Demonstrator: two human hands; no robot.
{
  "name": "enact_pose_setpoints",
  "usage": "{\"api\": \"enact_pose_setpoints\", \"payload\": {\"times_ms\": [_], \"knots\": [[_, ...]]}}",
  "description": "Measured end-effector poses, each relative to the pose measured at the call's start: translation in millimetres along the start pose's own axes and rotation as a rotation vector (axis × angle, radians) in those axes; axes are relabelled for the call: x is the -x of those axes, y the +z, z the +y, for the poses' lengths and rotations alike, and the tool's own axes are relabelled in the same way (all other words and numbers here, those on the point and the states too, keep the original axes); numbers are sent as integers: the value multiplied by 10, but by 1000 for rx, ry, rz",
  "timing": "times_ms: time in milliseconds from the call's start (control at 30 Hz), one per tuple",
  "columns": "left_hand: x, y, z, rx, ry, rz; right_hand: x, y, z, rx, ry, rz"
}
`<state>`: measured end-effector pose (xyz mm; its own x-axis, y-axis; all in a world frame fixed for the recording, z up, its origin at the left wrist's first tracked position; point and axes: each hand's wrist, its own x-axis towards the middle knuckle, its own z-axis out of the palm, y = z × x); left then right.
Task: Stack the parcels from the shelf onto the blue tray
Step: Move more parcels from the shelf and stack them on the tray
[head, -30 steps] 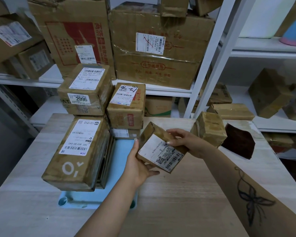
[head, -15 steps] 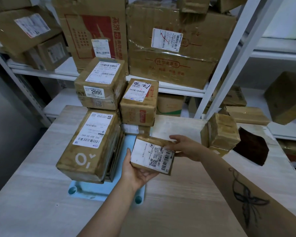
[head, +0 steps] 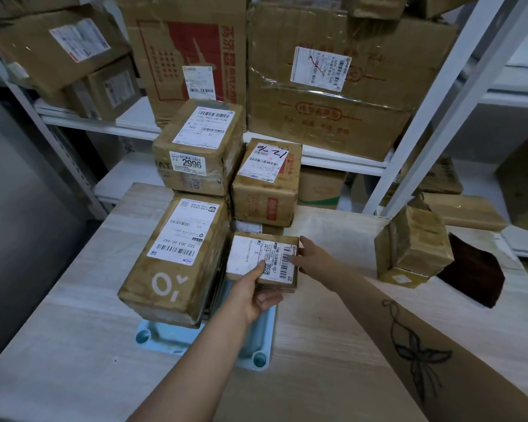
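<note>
A small flat parcel (head: 250,254) with a white barcode label lies level over the right half of the blue tray (head: 165,336). My left hand (head: 253,292) grips its near edge, thumb on the label. My right hand (head: 313,255) holds its right side with fingers on the label. Left of it on the tray stands a long parcel (head: 177,254) with a white logo, and behind are a parcel marked 2996 (head: 198,147) and a smaller red-printed one (head: 267,181), both stacked higher.
White shelves (head: 439,86) behind the wooden table (head: 333,376) hold several large cartons. A taped parcel (head: 413,245) and a dark brown packet (head: 473,272) sit on the table at the right. More parcels lie on the lower shelf at right.
Both hands carried the small parcel left and forward, levelled it, and lowered it over the tray beside the long parcel. The camera also moved closer.
</note>
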<state>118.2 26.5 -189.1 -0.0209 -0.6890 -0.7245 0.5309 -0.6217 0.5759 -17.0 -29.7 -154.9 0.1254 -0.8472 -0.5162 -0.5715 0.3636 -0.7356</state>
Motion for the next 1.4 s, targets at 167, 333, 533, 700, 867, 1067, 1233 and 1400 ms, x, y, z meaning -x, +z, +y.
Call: {"api": "enact_pose_setpoints", "payload": {"times_ms": [167, 333, 533, 700, 867, 1067, 1233, 1400], "knots": [[-64, 28, 112, 42, -28, 25, -77, 37, -21, 11, 40, 77], [-121, 59, 183, 81, -44, 92, -114, 54, -55, 1, 39, 7], [-179, 83, 242, 5, -64, 106, -189, 46, -42, 37, 39, -1], [-181, 111, 232, 48, -65, 134, -126, 24, -83, 60, 21, -91], [-148, 150, 193, 14, -69, 129, -108, 7, -97, 122, 65, -117], [-84, 158, 169, -92, -73, 153, -102, -41, -102, 40, 125, -46], [-51, 155, 157, -154, -50, 261, -50, -41, -71, -38, 24, -40], [51, 169, 137, -212, -28, 259, -55, -63, -14, 135, 44, 35]]}}
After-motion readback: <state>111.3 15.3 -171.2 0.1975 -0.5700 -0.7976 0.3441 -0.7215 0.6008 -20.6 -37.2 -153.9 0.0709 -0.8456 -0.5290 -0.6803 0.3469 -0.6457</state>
